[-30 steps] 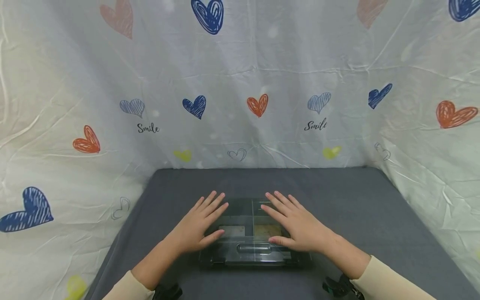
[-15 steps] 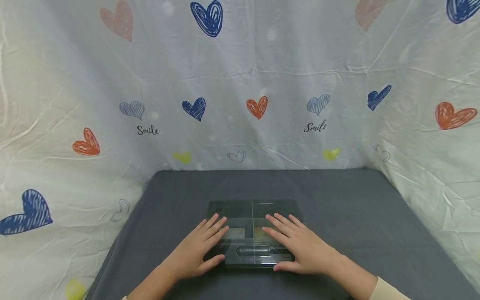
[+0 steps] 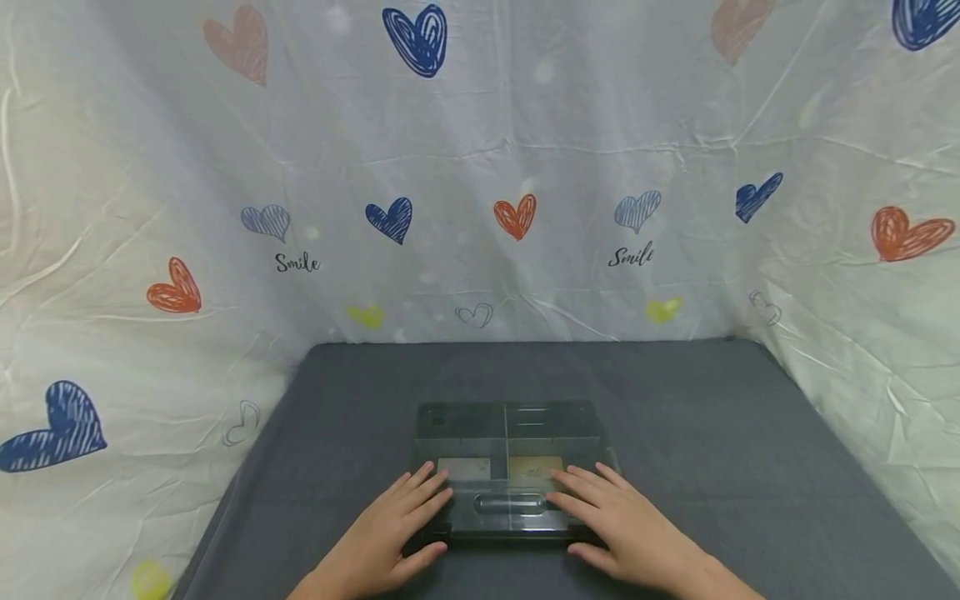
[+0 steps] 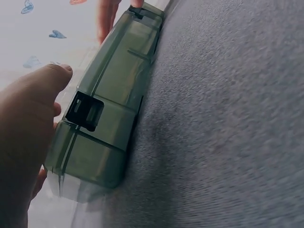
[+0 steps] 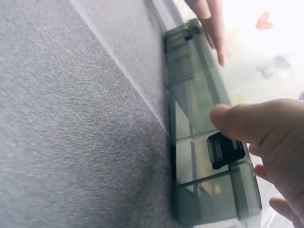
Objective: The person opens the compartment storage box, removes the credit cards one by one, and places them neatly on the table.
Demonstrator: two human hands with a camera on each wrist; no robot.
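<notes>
A dark, see-through plastic storage box (image 3: 480, 421) with a lid lies flat on the grey cloth. Through its lid show a whitish card-like piece (image 3: 465, 469) and a yellowish one (image 3: 535, 467). My left hand (image 3: 393, 529) is at the box's front left corner, fingers spread over the lid. At the front right corner my right hand (image 3: 626, 525) lies the same way, thumb toward the front side. Black latches sit on the front: one beside my left thumb, a latch (image 4: 85, 111) in the left wrist view, another latch (image 5: 224, 149) below my right thumb in the right wrist view.
The table (image 3: 720, 417) is covered in grey cloth. Behind it and along both sides hangs a white curtain (image 3: 450, 108) printed with hearts and the word Smile.
Both hands have come down and back toward the front of the box, from above its middle to its front corners. The box has stayed in place.
</notes>
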